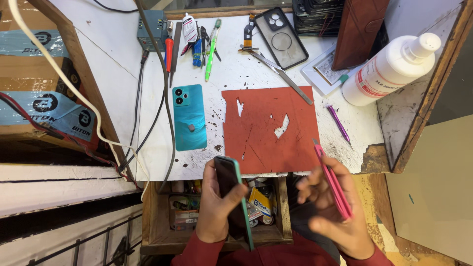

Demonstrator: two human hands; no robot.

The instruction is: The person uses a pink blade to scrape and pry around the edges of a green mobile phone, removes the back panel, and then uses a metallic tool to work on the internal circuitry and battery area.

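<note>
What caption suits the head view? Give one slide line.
Left hand grips a teal-edged phone, right hand a pink tool, over a worn red mat.

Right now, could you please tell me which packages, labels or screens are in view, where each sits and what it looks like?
White bottle: lying at the bench's right rear, with a white-and-red label.
Cardboard boxes: stacked at left, brown with blue printed tape.
Small glue tube: rear centre, white with a printed label.
Small packets: in the open drawer, yellow and blue.
Phone: in the left hand, its screen dark.
</note>
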